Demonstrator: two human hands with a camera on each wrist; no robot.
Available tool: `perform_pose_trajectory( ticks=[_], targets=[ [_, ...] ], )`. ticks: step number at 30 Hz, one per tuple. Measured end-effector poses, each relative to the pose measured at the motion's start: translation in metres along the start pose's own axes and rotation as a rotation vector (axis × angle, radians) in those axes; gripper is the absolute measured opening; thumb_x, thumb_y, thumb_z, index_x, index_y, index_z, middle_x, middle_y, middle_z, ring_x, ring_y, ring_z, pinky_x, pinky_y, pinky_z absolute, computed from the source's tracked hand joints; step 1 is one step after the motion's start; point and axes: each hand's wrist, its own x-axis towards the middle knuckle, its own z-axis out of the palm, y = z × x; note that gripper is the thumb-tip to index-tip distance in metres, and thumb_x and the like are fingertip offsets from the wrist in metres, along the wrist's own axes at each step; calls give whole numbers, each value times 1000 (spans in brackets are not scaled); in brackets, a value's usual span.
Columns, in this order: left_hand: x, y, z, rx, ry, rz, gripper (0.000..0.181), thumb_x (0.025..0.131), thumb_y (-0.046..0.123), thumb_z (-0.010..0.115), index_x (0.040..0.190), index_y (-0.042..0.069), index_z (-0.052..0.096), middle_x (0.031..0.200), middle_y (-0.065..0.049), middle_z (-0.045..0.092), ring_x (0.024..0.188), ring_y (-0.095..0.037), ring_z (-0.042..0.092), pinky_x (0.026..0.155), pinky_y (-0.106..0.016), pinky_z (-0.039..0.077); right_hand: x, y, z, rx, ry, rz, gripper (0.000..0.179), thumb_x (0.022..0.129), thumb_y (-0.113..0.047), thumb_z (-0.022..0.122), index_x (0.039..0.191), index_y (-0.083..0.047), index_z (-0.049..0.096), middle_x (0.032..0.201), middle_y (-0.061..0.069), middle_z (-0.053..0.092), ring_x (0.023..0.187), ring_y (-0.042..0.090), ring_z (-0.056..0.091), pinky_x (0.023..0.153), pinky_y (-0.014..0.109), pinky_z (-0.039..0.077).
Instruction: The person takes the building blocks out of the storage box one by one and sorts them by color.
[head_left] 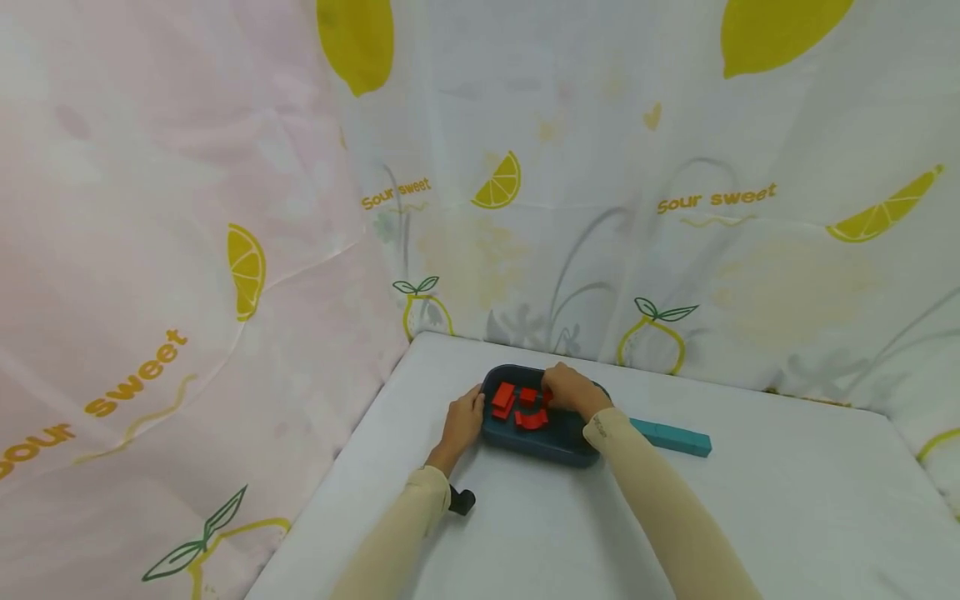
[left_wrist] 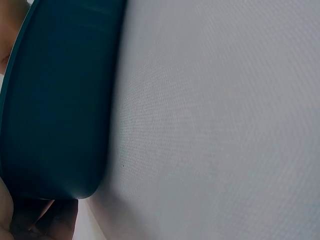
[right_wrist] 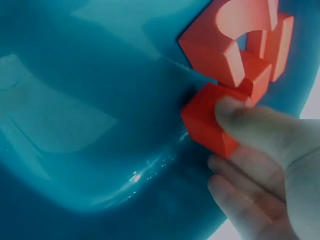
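Observation:
A dark blue-green plastic tub (head_left: pixel 540 448) stands on the white table with several red blocks inside. My left hand (head_left: pixel 463 421) grips the tub's left end, its fingers (left_wrist: pixel 57 220) against the outer wall in the left wrist view. Inside the tub, my right hand (head_left: pixel 573 390) pinches a red block (right_wrist: pixel 207 117) between thumb and fingers. Touching or close to that block are a red arch-shaped block (right_wrist: pixel 210 55) and a smaller red block (right_wrist: pixel 257 75). A red oblong block (head_left: pixel 503 398) lies toward the tub's left end. My right forearm hides part of the tub's right side.
Right of the tub lies a long teal bar (head_left: pixel 675 437), partly behind my right sleeve. A black device (head_left: pixel 462 502) is at my left wrist. Lemon-printed fabric (head_left: pixel 525 250) rises behind the table and along its left side.

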Motion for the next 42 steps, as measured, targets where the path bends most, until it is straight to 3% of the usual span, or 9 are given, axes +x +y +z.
perform_pose_trajectory(
  ticks=[4, 8, 18, 24, 30, 36, 42],
  targets=[
    [0, -1, 4, -9, -4, -14, 35, 102, 10, 50, 131, -9, 55, 127, -24, 59, 120, -33, 56, 100, -46, 45, -6, 3, -5, 15, 19, -13, 7, 76, -6, 78, 82, -5, 73, 74, 1, 64, 68, 16, 56, 66, 33, 52],
    [-1, 0, 5, -8, -18, -28, 36, 102, 10, 50, 132, -9, 55, 129, -24, 58, 122, -34, 55, 101, -47, 44, -15, 5, -12, 38, 38, -32, 10, 76, -2, 75, 86, -4, 75, 80, 2, 68, 72, 16, 57, 70, 33, 53],
    [-2, 2, 5, -14, -3, 3, 35, 101, 9, 50, 130, -10, 56, 126, -25, 60, 119, -35, 57, 99, -48, 45, -51, 7, -40, 76, 80, -53, 11, 80, 3, 70, 89, -3, 74, 72, -2, 62, 64, 15, 51, 59, 28, 47],
    [1, -1, 5, -3, 9, 17, 34, 101, 9, 51, 129, -10, 57, 125, -26, 60, 117, -36, 58, 98, -48, 46, -79, 16, -51, 85, 100, -8, 13, 80, 3, 71, 92, 0, 74, 72, -1, 62, 63, 15, 52, 57, 26, 47],
    [2, -1, 3, -3, 13, 12, 34, 101, 9, 51, 129, -9, 57, 125, -25, 60, 117, -36, 58, 99, -48, 46, -112, 29, -58, 89, 101, 80, 15, 83, -1, 73, 98, -1, 74, 81, 2, 66, 74, 19, 54, 67, 31, 51],
    [3, 2, 2, 5, 25, 18, 33, 100, 7, 52, 128, -10, 58, 123, -26, 61, 116, -37, 59, 98, -49, 46, -142, 44, -56, 98, 127, 122, 17, 81, 1, 74, 98, 1, 73, 83, 4, 66, 77, 20, 56, 72, 34, 54],
    [2, 3, 0, 7, 14, -2, 34, 100, 7, 51, 129, -10, 56, 126, -27, 59, 118, -37, 57, 100, -49, 44, -165, 51, -49, 123, 85, 186, 20, 80, 0, 76, 100, 2, 73, 86, 7, 68, 80, 21, 58, 75, 36, 56]
  ],
)
